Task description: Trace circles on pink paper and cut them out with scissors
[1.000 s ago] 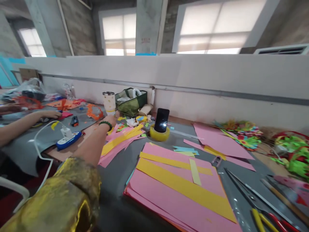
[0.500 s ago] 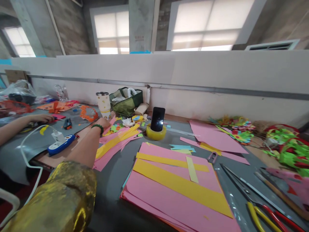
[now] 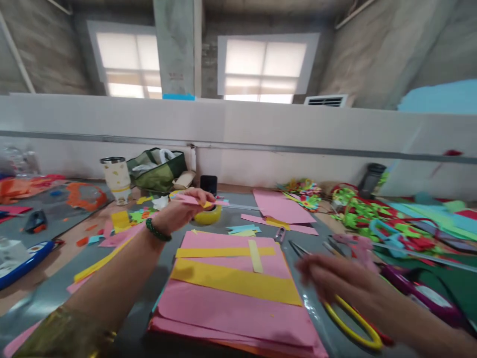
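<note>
My left hand (image 3: 185,209), with a green bead bracelet at the wrist, is raised above the far side of the table. Its fingers are closed on a pink paper strip (image 3: 186,199), and a bit of yellow shows at the fingertips. Below and to the right lies a stack of pink paper (image 3: 223,308) topped with yellow strips (image 3: 238,282) and a pale yellow strip (image 3: 255,256). My right hand (image 3: 335,278) hovers over scissors (image 3: 354,323) with yellow and red handles. It is blurred, but its fingers look stretched out, with nothing visible in them.
A phone (image 3: 208,185) stands behind a yellow tape roll (image 3: 208,215). A tumbler (image 3: 117,180) and a green bag (image 3: 158,171) are at the back left. To the right lie a pink glue gun (image 3: 356,246), a pink sheet (image 3: 283,205) and heaped green and red paper (image 3: 361,209).
My left hand has come up and to the right from the paper scraps beside the tumbler, with pink paper in it. My right hand has entered over the scissors. The view has turned right.
</note>
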### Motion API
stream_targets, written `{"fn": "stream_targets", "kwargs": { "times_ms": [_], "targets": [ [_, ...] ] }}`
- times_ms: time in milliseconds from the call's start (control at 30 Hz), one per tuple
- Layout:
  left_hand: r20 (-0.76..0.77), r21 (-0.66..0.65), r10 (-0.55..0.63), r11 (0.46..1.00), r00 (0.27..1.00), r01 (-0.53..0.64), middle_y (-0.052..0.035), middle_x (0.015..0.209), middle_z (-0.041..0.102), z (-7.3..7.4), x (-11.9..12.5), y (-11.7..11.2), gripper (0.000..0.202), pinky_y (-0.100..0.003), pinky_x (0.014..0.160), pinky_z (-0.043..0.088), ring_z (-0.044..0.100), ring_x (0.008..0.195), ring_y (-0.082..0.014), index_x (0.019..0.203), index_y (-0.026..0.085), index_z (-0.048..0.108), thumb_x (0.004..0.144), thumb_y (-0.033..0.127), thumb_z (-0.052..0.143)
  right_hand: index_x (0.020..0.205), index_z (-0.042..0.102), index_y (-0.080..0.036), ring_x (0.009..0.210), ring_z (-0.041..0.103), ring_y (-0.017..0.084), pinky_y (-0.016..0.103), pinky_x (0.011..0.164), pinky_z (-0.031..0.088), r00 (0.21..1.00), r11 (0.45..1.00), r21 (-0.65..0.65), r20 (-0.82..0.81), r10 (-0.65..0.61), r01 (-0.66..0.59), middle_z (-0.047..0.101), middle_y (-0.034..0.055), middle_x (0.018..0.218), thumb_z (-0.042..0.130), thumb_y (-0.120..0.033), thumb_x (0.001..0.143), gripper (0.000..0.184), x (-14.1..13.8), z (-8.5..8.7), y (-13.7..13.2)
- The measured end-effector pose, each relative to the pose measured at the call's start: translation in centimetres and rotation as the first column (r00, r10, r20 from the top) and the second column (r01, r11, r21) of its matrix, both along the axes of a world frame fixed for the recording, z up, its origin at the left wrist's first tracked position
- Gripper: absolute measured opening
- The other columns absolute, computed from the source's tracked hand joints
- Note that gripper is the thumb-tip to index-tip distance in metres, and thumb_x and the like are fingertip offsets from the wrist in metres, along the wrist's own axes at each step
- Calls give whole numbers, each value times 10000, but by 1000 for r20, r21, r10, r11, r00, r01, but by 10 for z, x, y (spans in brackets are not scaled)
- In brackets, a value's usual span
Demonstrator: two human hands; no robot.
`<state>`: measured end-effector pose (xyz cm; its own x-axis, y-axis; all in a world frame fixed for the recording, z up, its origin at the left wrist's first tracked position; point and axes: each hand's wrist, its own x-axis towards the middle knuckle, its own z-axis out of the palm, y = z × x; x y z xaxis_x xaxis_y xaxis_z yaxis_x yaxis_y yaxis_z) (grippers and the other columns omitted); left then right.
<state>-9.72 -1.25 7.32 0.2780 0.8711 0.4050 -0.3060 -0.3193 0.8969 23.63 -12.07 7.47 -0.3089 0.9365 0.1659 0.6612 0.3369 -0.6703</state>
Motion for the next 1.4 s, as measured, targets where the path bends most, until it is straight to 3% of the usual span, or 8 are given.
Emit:
{"fn": "stream_targets", "kwargs": {
  "times_ms": [133, 233, 467, 833, 1000, 1133, 1267, 1400],
  "targets": [
    [-105, 93, -134, 985, 985, 144, -94, 900, 640, -23, 47, -6, 275, -317, 834, 433, 569, 923, -224, 602, 156, 617, 656, 392, 750, 945, 593, -191, 671, 672, 150, 257, 591, 544, 866, 977, -211, -491, -100, -7, 669, 60, 874, 604, -435, 807, 280, -55, 6, 64],
    [-87, 127, -172, 975, 981, 182, -92, 880, 645, -35, 62, -3, 292, -346, 878, 414, 572, 921, -233, 588, 156, 640, 660, 422, 736, 955, 572, -166, 595, 653, 132, 270, 606, 554, 823, 971, -236, -556, -113, -26, 655, 18, 701, 683, -290, 747, 266, -79, -6, 101],
    [-97, -193, -39, 981, 994, 20, -41, 773, 648, -61, 71, 18, 252, -308, 748, 469, 588, 755, -152, 654, 148, 622, 617, 360, 754, 916, 576, -166, 536, 590, 97, 215, 557, 516, 821, 992, -93, -557, -125, 87, 600, -50, 584, 676, -156, 679, 257, -81, -42, 140],
    [-334, -105, 392, 888, 857, -447, -11, 694, 625, -96, 23, 63, 319, -295, 697, 454, 569, 673, -145, 722, 152, 614, 516, 355, 749, 991, 579, -126, 583, 609, 107, 246, 567, 505, 868, 916, 3, -321, -378, 400, 638, -4, 743, 574, -248, 853, 184, -42, -89, 188],
    [-524, 47, 422, 882, 740, -470, -44, 761, 664, -96, 13, 64, 248, -328, 770, 452, 606, 788, -211, 771, 160, 669, 559, 279, 718, 1024, 601, -135, 829, 621, 159, 366, 765, 513, 921, 917, 95, -86, -380, 387, 642, 42, 954, 568, -305, 888, 220, -45, -100, 186],
    [-651, 230, 479, 864, 589, -448, -79, 847, 671, -85, 13, 57, 150, -355, 862, 408, 584, 935, -279, 720, 171, 697, 604, 266, 695, 989, 631, -141, 904, 608, 190, 360, 838, 461, 933, 917, 186, 5, -361, 354, 663, 74, 979, 596, -247, 839, 186, -44, -89, 179],
    [-775, 288, 385, 921, 502, -261, -80, 894, 700, -71, 16, 43, 238, -315, 802, 424, 611, 884, -250, 819, 172, 721, 672, 351, 668, 934, 661, -144, 799, 622, 193, 297, 711, 456, 967, 952, 210, 71, -243, 224, 690, 80, 856, 483, -292, 869, 242, -48, -71, 170],
    [-900, 216, 218, 975, 378, -49, -36, 728, 693, -54, 16, 22, 263, -255, 628, 414, 615, 686, -197, 727, 187, 716, 589, 411, 735, 818, 708, -173, 637, 632, 168, 244, 558, 439, 972, 997, 39, 229, 56, -66, 698, 35, 703, 543, -297, 806, 206, -53, -48, 146]
  ]
}}
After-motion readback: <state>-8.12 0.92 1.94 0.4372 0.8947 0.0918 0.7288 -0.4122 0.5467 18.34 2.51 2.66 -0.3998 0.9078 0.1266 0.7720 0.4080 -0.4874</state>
